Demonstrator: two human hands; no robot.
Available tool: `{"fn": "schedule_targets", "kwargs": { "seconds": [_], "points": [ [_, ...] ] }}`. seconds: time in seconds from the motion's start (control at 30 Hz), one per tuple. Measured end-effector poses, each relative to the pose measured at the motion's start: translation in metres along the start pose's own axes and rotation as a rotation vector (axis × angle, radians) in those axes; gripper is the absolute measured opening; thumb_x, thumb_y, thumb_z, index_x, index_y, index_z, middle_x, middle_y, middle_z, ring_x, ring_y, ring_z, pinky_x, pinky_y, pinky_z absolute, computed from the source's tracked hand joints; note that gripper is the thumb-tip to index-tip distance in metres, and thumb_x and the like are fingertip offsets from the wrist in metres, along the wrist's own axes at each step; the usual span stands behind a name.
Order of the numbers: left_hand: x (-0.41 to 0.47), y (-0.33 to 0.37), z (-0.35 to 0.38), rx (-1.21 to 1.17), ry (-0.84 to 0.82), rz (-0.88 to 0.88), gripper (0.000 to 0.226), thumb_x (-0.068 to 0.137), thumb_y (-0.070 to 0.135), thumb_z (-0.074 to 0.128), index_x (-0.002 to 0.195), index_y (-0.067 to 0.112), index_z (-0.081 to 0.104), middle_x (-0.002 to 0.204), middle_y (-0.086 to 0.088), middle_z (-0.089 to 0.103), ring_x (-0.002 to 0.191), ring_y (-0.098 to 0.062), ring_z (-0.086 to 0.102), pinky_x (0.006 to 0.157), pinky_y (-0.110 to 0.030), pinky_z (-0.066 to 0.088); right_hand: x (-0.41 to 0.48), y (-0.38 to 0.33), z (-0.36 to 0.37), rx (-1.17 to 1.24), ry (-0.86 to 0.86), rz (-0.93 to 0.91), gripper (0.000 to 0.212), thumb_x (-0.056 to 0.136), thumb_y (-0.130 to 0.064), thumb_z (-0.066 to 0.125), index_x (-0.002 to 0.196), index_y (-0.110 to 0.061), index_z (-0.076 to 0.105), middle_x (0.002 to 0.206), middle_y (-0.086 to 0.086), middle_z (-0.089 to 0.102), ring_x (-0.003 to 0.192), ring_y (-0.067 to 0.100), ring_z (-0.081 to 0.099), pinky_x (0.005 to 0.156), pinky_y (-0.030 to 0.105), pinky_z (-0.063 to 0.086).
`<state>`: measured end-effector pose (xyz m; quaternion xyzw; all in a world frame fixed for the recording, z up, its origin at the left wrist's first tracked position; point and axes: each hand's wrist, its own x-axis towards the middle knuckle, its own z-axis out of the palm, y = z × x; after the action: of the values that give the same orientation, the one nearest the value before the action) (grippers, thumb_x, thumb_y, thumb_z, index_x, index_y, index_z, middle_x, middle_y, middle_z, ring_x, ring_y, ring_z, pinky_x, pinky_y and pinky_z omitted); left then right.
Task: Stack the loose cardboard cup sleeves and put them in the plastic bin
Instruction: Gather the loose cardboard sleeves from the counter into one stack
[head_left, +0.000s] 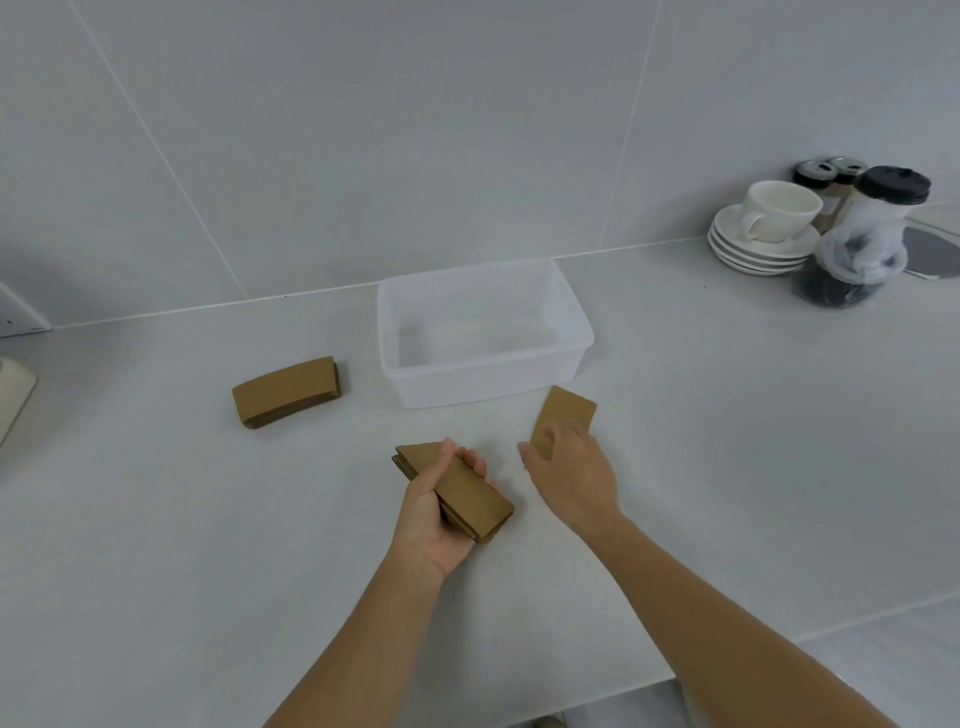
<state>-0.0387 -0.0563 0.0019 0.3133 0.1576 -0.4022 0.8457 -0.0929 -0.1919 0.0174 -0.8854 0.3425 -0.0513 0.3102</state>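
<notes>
My left hand (441, 512) is shut on a small stack of brown cardboard cup sleeves (465, 493), held flat just above the white counter. To its right, my right hand (569, 470) reaches onto a single loose sleeve (563, 413) lying on the counter, fingers touching its near end; whether it grips the sleeve I cannot tell. Another small pile of sleeves (288, 389) lies on the counter to the left. The clear plastic bin (576, 332) stands behind the hands near the wall, and nothing shows inside it.
At the back right stand a stack of white saucers (756, 254) with a white cup (779, 208), a clear jar with a dark lid (865, 234) and small dark-lidded containers. A cream object (13, 400) pokes in at the left edge. The counter's front edge runs at lower right.
</notes>
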Motion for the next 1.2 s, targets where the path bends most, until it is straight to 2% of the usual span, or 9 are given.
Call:
{"fn": "schedule_targets", "kwargs": {
  "seconds": [0.2, 0.3, 0.4, 0.53, 0.7, 0.83, 0.97, 1.07, 1.2],
  "points": [
    [-0.003, 0.004, -0.009, -0.003, -0.014, -0.012, 0.034, 0.068, 0.033, 0.075, 0.092, 0.014, 0.062, 0.089, -0.004, 0.066, 0.078, -0.018, 0.064, 0.075, -0.037, 0.050, 0.011, 0.013, 0.019, -0.302, 0.125, 0.103, 0.067, 0.079, -0.065, 0.044, 0.113, -0.008, 0.041, 0.117, 0.012, 0.050, 0.106, 0.030, 0.045, 0.087, 0.039, 0.034],
    [-0.004, 0.005, -0.011, -0.011, 0.007, 0.003, 0.033, 0.068, 0.033, 0.074, 0.092, 0.015, 0.062, 0.088, -0.003, 0.066, 0.078, -0.017, 0.065, 0.074, -0.037, 0.051, 0.010, 0.017, 0.028, -0.351, 0.138, 0.092, 0.065, 0.080, -0.063, 0.044, 0.114, -0.009, 0.039, 0.117, 0.012, 0.049, 0.106, 0.030, 0.044, 0.086, 0.039, 0.033],
    [-0.004, 0.008, -0.013, -0.009, 0.016, 0.025, 0.029, 0.068, 0.033, 0.074, 0.088, 0.015, 0.064, 0.085, -0.002, 0.068, 0.077, -0.017, 0.066, 0.074, -0.038, 0.051, 0.011, 0.018, 0.029, -0.372, 0.124, 0.082, 0.051, 0.082, -0.050, 0.046, 0.111, -0.009, 0.040, 0.117, 0.012, 0.048, 0.106, 0.029, 0.043, 0.085, 0.038, 0.032],
    [-0.004, 0.009, -0.014, -0.029, 0.026, 0.035, 0.030, 0.065, 0.032, 0.075, 0.088, 0.015, 0.065, 0.084, -0.003, 0.069, 0.080, -0.018, 0.066, 0.076, -0.039, 0.051, 0.010, 0.016, 0.020, -0.273, 0.074, 0.111, 0.038, 0.077, -0.028, 0.053, 0.106, -0.009, 0.040, 0.114, 0.012, 0.049, 0.105, 0.029, 0.043, 0.083, 0.036, 0.032],
    [-0.004, 0.005, -0.011, -0.066, -0.012, 0.048, 0.023, 0.062, 0.034, 0.077, 0.074, 0.014, 0.074, 0.084, -0.004, 0.070, 0.082, -0.020, 0.066, 0.080, -0.040, 0.051, 0.004, 0.013, 0.008, -0.096, -0.021, 0.128, 0.050, 0.072, -0.026, 0.061, 0.114, -0.010, 0.040, 0.118, 0.010, 0.047, 0.109, 0.029, 0.041, 0.085, 0.035, 0.028],
    [-0.004, 0.005, -0.010, -0.117, -0.011, 0.057, 0.045, 0.060, 0.035, 0.078, 0.095, 0.010, 0.067, 0.092, -0.006, 0.068, 0.088, -0.021, 0.064, 0.087, -0.040, 0.049, -0.008, -0.007, -0.002, 0.118, -0.123, 0.054, 0.065, 0.069, -0.033, 0.067, 0.125, -0.013, 0.039, 0.125, 0.007, 0.046, 0.116, 0.026, 0.040, 0.096, 0.038, 0.030],
    [-0.004, 0.007, -0.011, -0.089, -0.069, 0.066, 0.058, 0.061, 0.039, 0.079, 0.109, 0.013, 0.059, 0.106, -0.009, 0.063, 0.104, -0.024, 0.059, 0.103, -0.042, 0.041, -0.024, -0.036, -0.009, 0.270, -0.178, -0.116, 0.062, 0.070, -0.029, 0.065, 0.126, -0.019, 0.040, 0.123, 0.001, 0.044, 0.117, 0.020, 0.037, 0.103, 0.041, 0.033],
    [-0.008, 0.008, -0.014, -0.043, -0.167, 0.073, 0.056, 0.069, 0.046, 0.071, 0.111, 0.009, 0.066, 0.118, -0.012, 0.067, 0.114, -0.030, 0.059, 0.097, -0.046, 0.047, -0.036, -0.049, -0.010, 0.372, -0.298, -0.204, 0.062, 0.067, -0.022, 0.061, 0.125, -0.025, 0.039, 0.117, -0.009, 0.038, 0.116, 0.016, 0.034, 0.097, 0.034, 0.036],
    [-0.014, 0.012, -0.019, -0.081, -0.196, 0.117, 0.051, 0.069, 0.049, 0.070, 0.103, 0.011, 0.072, 0.109, -0.012, 0.071, 0.107, -0.029, 0.064, 0.091, -0.045, 0.052, -0.043, -0.053, -0.002, 0.349, -0.395, -0.307, 0.061, 0.067, -0.021, 0.057, 0.125, -0.028, 0.039, 0.117, -0.015, 0.033, 0.108, 0.011, 0.029, 0.085, 0.024, 0.029]
  ]
}}
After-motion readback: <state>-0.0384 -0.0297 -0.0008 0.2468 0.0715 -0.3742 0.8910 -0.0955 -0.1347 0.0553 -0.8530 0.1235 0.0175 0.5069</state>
